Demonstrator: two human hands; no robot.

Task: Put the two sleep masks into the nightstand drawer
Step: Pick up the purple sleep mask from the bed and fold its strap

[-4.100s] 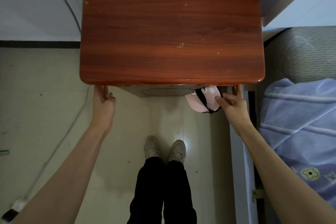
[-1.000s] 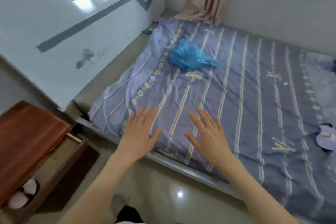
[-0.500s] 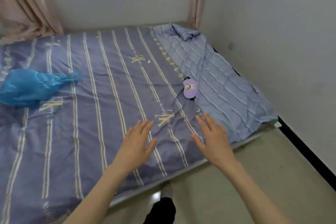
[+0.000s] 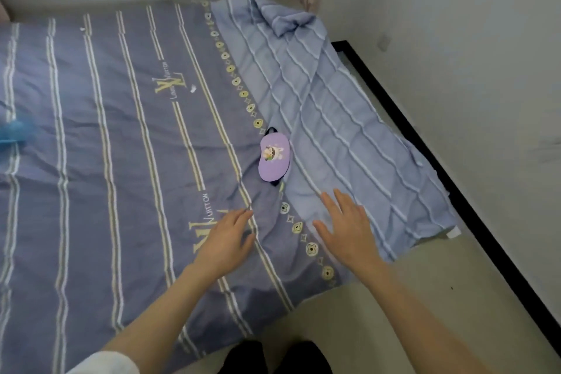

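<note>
One purple sleep mask [image 4: 274,158] in the head view, flat on the striped bed sheet [image 4: 121,136], at about twelve o'clock from the hands, dark strap peeking out at both ends. Left hand [image 4: 226,241] and right hand [image 4: 349,229] both spread, fingers loose, grasping nothing, near the mask but apart from it. No nightstand or drawer in view. Likely risks: pinching sheet folds along with the mask, or snagging the strap on the lighter blue quilt [image 4: 340,118] just beside it, dragging bedding during the lift.

Striped purple bedsheet [image 4: 106,136], lighter blue quilt [image 4: 349,118] along its right side, blue plastic bag [image 4: 15,130] at left edge
</note>
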